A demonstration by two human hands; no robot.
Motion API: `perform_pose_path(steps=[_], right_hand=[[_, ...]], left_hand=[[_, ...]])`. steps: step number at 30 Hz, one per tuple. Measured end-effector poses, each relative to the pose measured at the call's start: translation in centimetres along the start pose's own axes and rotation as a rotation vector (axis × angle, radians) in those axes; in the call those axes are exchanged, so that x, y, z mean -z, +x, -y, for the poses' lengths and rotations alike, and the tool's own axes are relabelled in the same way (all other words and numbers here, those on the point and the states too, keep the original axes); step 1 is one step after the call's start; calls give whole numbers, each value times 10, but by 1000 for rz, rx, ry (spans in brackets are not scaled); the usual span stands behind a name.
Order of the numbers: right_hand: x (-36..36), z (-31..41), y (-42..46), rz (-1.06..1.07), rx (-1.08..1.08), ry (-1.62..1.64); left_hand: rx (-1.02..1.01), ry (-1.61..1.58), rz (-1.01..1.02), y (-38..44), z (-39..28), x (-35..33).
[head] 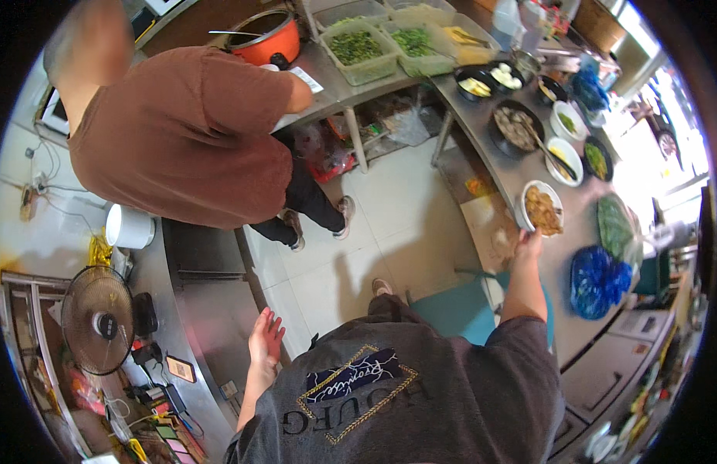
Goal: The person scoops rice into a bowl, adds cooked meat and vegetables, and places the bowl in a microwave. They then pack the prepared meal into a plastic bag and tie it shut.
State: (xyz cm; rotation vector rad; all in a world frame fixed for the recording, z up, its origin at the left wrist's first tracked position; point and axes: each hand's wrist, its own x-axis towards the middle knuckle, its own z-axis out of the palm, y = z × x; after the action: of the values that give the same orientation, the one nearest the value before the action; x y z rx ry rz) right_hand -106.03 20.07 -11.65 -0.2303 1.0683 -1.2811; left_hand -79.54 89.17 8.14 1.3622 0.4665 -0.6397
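My right hand [529, 244] grips the near rim of a white bowl [525, 216], which holds pieces of brown food [542, 210]. The bowl is at the inner edge of the steel counter [573, 243] on the right; whether it rests there or is lifted, I cannot tell. Farther along that counter are a white bowl with a dark-handled utensil [565, 165] and a black bowl of greyish food [515, 126] with a ladle. My left hand [266, 341] is empty, its fingers apart, in the air near the left-hand steel counter.
A person in a brown shirt [190, 133] stands ahead on the left, beside an orange pot [271, 40]. Plastic tubs of chopped greens [358, 49] line the far counter. A teal stool [457, 313] stands by my right arm. A fan [97, 319] is on the left, a blue plastic bag [599, 283] on the right.
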Motion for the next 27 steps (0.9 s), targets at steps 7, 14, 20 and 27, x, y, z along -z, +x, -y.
perform_pose_path(steps=[7, 14, 20, 27], right_hand=[[-53, -59, -82, 210, -189, -395], [-35, -164, -197, 886, -625, -1183], [-63, -215, -253, 1366, -457, -1464], [-152, -259, -355, 1516, -419, -1710]], left_hand=[[-50, -35, -50, 11, -29, -53], [-15, -41, -156, 11, -19, -58], [-78, -219, -241, -14, 13, -20], [-144, -492, -492, -79, 67, 67]])
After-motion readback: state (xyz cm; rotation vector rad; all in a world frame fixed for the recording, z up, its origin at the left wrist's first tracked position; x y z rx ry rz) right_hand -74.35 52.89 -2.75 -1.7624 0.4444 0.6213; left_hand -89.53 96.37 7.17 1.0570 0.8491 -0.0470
